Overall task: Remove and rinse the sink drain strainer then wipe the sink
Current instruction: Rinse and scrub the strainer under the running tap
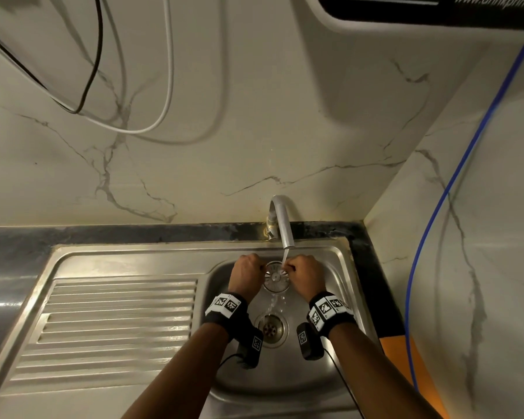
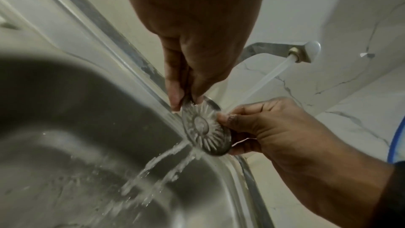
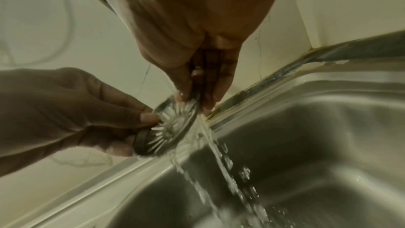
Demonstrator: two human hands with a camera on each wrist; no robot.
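Observation:
A round metal drain strainer with radial slots is held above the steel sink bowl, under the running faucet. My left hand pinches its left rim and my right hand pinches its right rim. In the left wrist view the strainer is pinched at its top by my left hand, with my right hand on its other side. The right wrist view shows the strainer between my right hand and my left hand. Water streams through the slots down toward the open drain hole.
A ribbed steel drainboard lies left of the bowl. Marble wall panels stand behind and to the right. Black and white cables hang at upper left, a blue hose runs down the right wall, and an appliance hangs at top right.

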